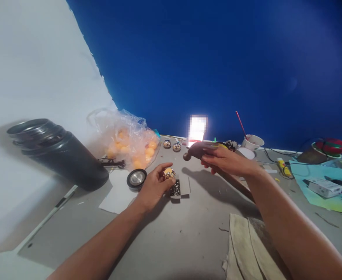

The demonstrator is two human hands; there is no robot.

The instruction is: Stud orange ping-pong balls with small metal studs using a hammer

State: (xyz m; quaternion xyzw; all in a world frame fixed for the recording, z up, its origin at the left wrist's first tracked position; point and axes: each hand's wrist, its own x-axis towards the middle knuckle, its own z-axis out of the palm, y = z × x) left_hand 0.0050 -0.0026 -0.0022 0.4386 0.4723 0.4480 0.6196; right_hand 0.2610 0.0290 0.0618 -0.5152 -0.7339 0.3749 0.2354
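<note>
On the bench (200, 241), a small open box (175, 189) is filled with small shiny steel balls. Just off its 11 o'clock edge, the left hand (155, 186) has its grip closed around a yellow-orange ball (168, 174) partly covered in shiny beads; whether ball and box touch cannot be told. At 1 o'clock from the box, the right hand's (225, 158) grip is wrapped about a hammer (196, 150) near its head, the handle slanting toward 4 o'clock under the forearm. At 12 o'clock sit two beaded balls (171, 146). Toward 10 o'clock, a clear plastic bag (127, 120) holds many orange balls. Near 9 o'clock stands an uncapped dark flask (63, 155), contents hidden, with a round lid (136, 178) closer in. At 2 o'clock, a white cup (255, 142) holds a red stick (241, 123).
</note>
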